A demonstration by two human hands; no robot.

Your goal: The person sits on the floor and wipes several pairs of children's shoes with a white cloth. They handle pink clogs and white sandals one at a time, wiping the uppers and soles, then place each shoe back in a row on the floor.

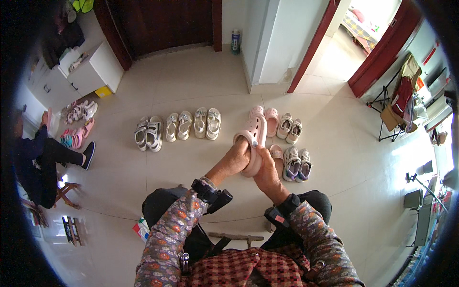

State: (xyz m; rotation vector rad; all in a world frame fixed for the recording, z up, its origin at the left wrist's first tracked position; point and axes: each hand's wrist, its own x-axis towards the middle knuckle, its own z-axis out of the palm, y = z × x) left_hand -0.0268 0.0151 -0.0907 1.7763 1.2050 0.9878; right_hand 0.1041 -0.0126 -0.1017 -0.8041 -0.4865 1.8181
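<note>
Before me a pale pink foam clog [259, 128] is held up in both hands. My left hand [237, 156] reaches into its foot opening, the fingers hidden inside. My right hand [267, 172] grips the heel part from the right, its thumb near the strap button. Behind the clog, on the floor, stand two more pink clogs [272, 122]. Beside them is a pair of white shoes [289, 128]. Nearer are a pink slide sandal [277, 158] and white-and-purple sneakers [297, 165]. Left of these stand white sandals [207, 123] and chunky white-and-black sandals [148, 133].
At the left a person [46, 154] sits near pink slippers [77, 137] and a white cabinet [91, 73]. A spray can [235, 42] stands by the wall corner. A folding chair [398, 102] is at the right, and a wooden stool [66, 193] at the left.
</note>
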